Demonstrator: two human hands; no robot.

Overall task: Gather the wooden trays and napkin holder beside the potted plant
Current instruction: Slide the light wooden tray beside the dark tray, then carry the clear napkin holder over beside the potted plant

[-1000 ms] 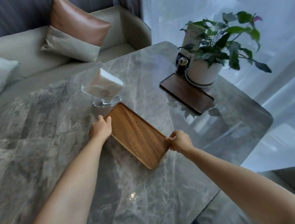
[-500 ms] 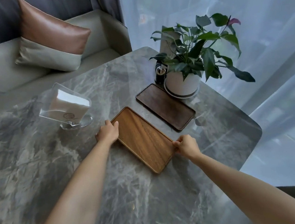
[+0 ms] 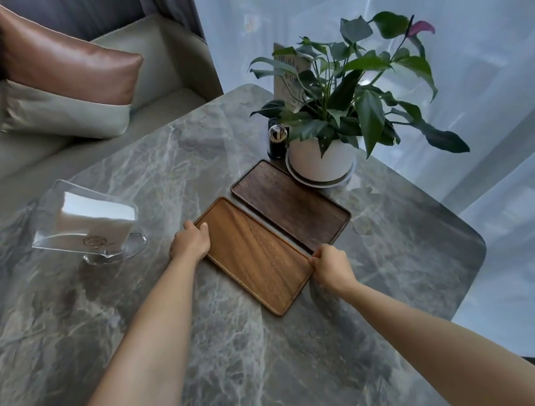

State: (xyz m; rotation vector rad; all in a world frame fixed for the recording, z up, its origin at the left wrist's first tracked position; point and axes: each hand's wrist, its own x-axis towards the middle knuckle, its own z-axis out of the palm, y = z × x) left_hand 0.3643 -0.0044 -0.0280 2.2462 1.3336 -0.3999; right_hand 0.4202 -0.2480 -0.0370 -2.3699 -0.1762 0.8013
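On the marble table (image 3: 183, 365), near its far right corner: light wooden tray (image 3: 258, 255), lying flat, long axis running from far-left to near-right, parallel to the dark wooden tray (image 3: 292, 205) and just beside it; whether the two rims touched could not be told. Dark tray's far end sat against the saucer of the potted plant (image 3: 321, 162).

Left hand (image 3: 189, 244): fingers curled over the light tray's far-left short edge, holding it. Right hand (image 3: 329, 263): fingers pinched narrow on the tray's right long edge near its near end, at the seam between the two trays.

Napkin holder (image 3: 83, 223): clear, stocked with white napkins, standing well apart to the left of the trays, nearer the left hand. Judged the remaining item to bring over; it lay leftward and slightly beyond the left fingers.

Writing: round emblem on the napkin holder, unreadable. Card (image 3: 291, 81) behind the plant bore marks too blurred to read. No brands legible.
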